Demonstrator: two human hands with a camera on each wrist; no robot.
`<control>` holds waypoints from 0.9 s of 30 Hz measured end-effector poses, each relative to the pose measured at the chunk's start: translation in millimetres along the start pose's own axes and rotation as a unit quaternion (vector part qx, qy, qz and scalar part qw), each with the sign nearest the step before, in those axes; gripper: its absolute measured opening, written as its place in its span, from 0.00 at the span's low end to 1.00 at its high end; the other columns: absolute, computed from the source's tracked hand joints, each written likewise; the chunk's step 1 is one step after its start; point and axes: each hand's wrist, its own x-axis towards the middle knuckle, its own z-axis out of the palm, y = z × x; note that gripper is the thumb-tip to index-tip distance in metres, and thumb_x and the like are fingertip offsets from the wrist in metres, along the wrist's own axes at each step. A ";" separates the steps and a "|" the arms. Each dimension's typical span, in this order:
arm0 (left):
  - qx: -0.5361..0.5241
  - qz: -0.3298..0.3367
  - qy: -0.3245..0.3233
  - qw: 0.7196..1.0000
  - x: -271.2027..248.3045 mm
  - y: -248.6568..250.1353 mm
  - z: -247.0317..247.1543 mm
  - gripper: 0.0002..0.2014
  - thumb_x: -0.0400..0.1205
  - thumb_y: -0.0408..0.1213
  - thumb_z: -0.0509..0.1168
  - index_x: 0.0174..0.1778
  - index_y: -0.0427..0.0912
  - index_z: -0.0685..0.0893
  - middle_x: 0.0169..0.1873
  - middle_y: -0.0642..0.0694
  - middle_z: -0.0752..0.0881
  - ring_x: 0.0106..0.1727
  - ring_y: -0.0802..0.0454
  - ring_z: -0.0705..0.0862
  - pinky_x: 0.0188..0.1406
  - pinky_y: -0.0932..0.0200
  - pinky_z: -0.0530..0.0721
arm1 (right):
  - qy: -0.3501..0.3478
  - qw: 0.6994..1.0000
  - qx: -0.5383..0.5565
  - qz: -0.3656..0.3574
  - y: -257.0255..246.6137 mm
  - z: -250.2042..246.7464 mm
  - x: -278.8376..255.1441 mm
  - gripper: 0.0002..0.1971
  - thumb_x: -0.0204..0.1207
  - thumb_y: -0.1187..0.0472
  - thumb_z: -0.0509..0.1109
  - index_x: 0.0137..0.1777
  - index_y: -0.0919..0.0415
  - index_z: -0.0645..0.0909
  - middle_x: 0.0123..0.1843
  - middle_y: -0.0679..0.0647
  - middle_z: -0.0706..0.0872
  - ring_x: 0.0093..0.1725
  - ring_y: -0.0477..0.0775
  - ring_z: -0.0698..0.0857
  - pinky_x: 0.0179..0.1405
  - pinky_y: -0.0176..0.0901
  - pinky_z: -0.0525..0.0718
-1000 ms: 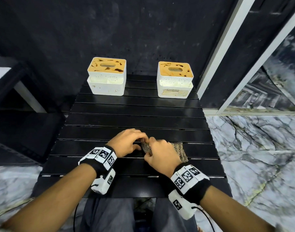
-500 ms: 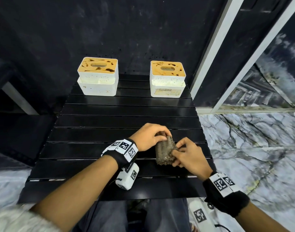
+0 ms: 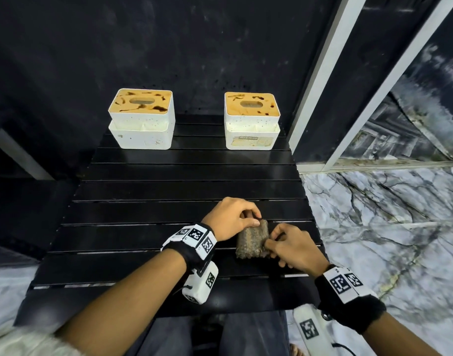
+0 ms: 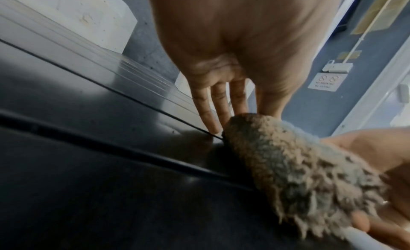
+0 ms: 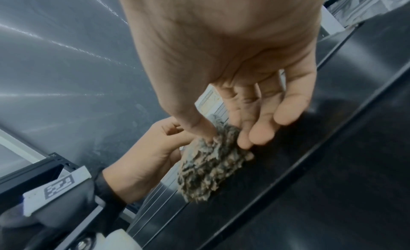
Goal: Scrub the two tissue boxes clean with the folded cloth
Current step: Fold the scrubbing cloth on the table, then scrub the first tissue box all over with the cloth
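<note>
I am at the folding step, the scrubbing not yet begun; the folded cloth (image 3: 252,240) lies on the black slatted tabletop (image 3: 148,235) close to my edge, well short of the two tissue boxes, and both hands are on it. My left hand (image 3: 230,218) sits at the cloth's far end, its fingers (image 4: 213,105) curled down over the fold and thumb pinching against it; my right hand (image 3: 294,249) is at the cloth's right side, thumb and forefinger nipping the shaggy edge while the other fingers (image 5: 286,113) hang loose and a little spread. From the left wrist view the cloth looks rolled into a thick pad, though blur makes the layers hard to count. The left tissue box (image 3: 141,118) and the right tissue box (image 3: 251,120) stand beyond the cloth at the tabletop's far edge, apart from each other, dark stains showing on their tan lids. Next, I judge, one hand must take the pad firmly, lift it and carry it forward to a lid, the free hand steadying that box.
</note>
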 end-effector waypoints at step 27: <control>-0.002 -0.099 0.125 0.987 120.3 -44.3 -129.4 0.44 0.82 0.42 0.73 0.89 0.54 0.52 0.83 0.41 0.67 0.81 0.43 0.71 0.81 0.45 0.70 | 0.212 0.960 -0.035 -0.178 -109.3 -96.5 199.0 0.39 0.69 0.54 0.78 0.78 0.54 0.63 0.74 0.58 0.73 0.75 0.59 0.67 0.74 0.52 0.65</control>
